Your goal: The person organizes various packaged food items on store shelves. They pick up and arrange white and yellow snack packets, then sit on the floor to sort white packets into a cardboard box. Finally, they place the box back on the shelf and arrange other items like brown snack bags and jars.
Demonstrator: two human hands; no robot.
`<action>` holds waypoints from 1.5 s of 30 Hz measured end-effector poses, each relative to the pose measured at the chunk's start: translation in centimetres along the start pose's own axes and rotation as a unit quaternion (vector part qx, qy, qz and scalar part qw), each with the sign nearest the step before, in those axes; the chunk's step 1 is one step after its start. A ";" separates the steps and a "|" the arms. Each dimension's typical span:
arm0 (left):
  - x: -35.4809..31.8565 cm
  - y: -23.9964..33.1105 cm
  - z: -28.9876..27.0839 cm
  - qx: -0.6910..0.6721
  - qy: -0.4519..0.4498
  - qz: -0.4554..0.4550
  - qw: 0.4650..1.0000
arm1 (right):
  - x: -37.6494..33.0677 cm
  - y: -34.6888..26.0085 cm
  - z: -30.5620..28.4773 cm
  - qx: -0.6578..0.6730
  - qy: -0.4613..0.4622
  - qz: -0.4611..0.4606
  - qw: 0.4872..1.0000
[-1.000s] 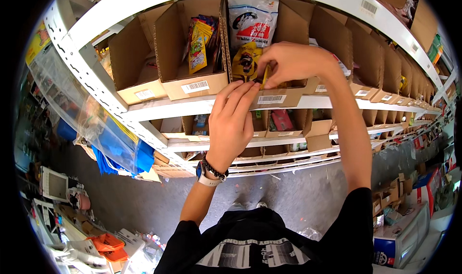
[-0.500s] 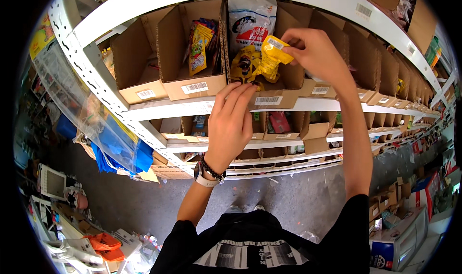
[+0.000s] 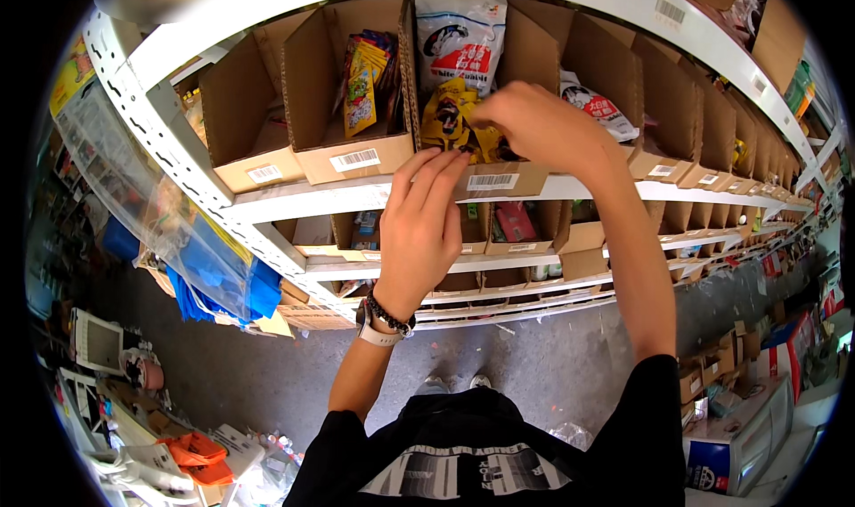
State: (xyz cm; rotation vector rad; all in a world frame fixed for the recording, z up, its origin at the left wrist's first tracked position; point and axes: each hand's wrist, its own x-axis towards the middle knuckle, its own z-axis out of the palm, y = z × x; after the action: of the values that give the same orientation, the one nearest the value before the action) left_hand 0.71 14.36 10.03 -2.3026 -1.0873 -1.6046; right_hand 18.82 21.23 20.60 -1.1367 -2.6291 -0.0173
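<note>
An open cardboard bin (image 3: 545,179) on the shelf holds several yellow packets (image 3: 447,115) at its front and a white bag (image 3: 461,39) standing upright behind them. My right hand (image 3: 548,128) reaches down into this bin, fingers bent and closed at a yellow packet (image 3: 489,143) below it. The back of the hand hides most of its fingertips. Along the bin's front rim, my left hand (image 3: 423,222) lies with fingers stretched out, their tips by the lower edge of the packets. A watch and a dark beaded bracelet circle my left wrist.
The bin to the left holds yellow and dark sachets (image 3: 365,84); the one to the right holds a white and red bag (image 3: 598,106). White shelf beams (image 3: 312,200) run across, with more bins below. Blue plastic (image 3: 218,284) hangs at the left; cartons (image 3: 726,364) stand at the right.
My right hand has moved down and left, taking the raised yellow packet down into the bin. The white and red bag on the right is now visible. My left hand has stayed almost still.
</note>
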 end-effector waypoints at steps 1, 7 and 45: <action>0.0 -0.1 0.0 -0.001 0.001 0.000 1.000 | 0.8 0.1 0.0 0.041 0.011 -0.025 0.999; 0.3 0.1 0.1 -0.011 -0.003 0.002 1.000 | 4.8 1.9 3.6 0.035 -0.136 -0.005 0.990; 0.5 -0.1 -0.6 -0.004 -0.047 0.005 0.999 | 2.8 3.4 1.7 0.286 0.103 0.033 0.952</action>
State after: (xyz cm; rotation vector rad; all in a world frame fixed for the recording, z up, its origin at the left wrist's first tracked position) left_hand 0.28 14.36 10.71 -2.4071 -1.0894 -1.5126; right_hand 18.99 25.81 19.34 -0.9470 -2.1885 0.5693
